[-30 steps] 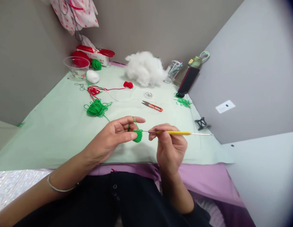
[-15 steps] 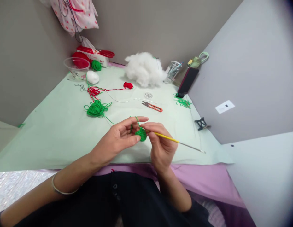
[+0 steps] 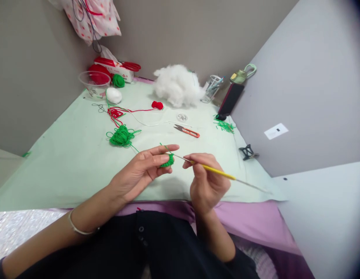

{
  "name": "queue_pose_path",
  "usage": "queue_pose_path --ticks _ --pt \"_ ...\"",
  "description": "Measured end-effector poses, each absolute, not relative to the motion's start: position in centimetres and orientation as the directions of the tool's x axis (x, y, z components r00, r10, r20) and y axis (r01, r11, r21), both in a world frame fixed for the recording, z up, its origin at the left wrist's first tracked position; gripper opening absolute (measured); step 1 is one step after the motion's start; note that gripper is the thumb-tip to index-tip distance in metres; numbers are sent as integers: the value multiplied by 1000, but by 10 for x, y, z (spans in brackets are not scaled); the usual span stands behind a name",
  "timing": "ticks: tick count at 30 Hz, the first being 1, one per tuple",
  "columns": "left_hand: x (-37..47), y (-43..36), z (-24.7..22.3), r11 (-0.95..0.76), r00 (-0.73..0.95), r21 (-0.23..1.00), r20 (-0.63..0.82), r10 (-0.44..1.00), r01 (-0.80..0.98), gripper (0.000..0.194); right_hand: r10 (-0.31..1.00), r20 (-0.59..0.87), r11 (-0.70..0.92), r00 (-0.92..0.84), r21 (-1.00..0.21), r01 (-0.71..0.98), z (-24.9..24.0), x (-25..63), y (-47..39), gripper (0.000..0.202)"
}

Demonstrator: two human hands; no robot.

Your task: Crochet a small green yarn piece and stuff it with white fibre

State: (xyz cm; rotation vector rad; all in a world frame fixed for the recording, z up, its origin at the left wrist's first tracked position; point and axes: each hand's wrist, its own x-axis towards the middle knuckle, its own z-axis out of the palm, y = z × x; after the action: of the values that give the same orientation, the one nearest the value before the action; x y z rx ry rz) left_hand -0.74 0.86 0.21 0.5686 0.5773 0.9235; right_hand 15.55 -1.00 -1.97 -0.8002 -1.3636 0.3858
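My left hand point(image 3: 140, 170) pinches a small green crochet piece point(image 3: 168, 161) between thumb and fingers, with green yarn looped over the forefinger. That strand runs back to a loose green yarn pile point(image 3: 121, 136) on the pale green cloth point(image 3: 66, 162). My right hand point(image 3: 207, 182) grips a yellow-handled crochet hook point(image 3: 217, 173); its metal tip points left into the green piece, its tail slants down to the right. Both hands hover above the cloth's near edge.
Orange thread snips point(image 3: 188, 131) lie beyond the hands. Farther back are white stuffing point(image 3: 176, 84), a red crochet bit point(image 3: 158, 104), red yarn point(image 3: 114, 112), a white ball point(image 3: 113, 94), a clear bowl point(image 3: 94, 82), a cup of tools point(image 3: 213, 88), a black phone point(image 3: 230, 99). A black clip point(image 3: 248, 152) sits right.
The right hand pulled the hook back out to the right after pressing close to the green piece. The green yarn pile slid slightly right as the strand was drawn.
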Motion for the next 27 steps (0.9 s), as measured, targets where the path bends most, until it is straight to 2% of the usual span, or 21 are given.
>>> queue_pose_path --ticks 4,7,8,10,12,14,23,25,27 --pt "-12 10 2 437 459 735 -192 867 -518 27 839 489 526 240 -841 -125 -13 162 -5 12" --pt "-7 8 3 384 439 780 -157 884 -494 22 871 461 486 169 -856 -173 -17 158 -3 12" --pt "-5 7 3 362 427 790 -143 893 -494 20 856 496 513 143 -850 -121 -19 156 -4 13" --pt "-1 6 3 337 409 799 -127 904 -498 25 767 632 625 113 -775 92 -24 151 -4 19" --pt "1 5 4 353 415 793 -140 899 -497 34 616 784 723 75 -600 342 -26 148 -3 30" --pt "-1 6 4 382 444 790 -157 882 -479 34 503 863 740 42 -456 494 -21 149 1 37" --pt "-26 41 19 293 560 900 -68 826 -323 26 369 929 738 -28 -275 617 32 151 51 17" --pt "-30 53 23 292 563 909 -81 823 -296 23 372 928 732 -6 -289 617 40 150 69 14" --pt "-32 65 26 308 564 910 -105 819 -278 25 412 909 714 68 -368 596 47 150 88 14"
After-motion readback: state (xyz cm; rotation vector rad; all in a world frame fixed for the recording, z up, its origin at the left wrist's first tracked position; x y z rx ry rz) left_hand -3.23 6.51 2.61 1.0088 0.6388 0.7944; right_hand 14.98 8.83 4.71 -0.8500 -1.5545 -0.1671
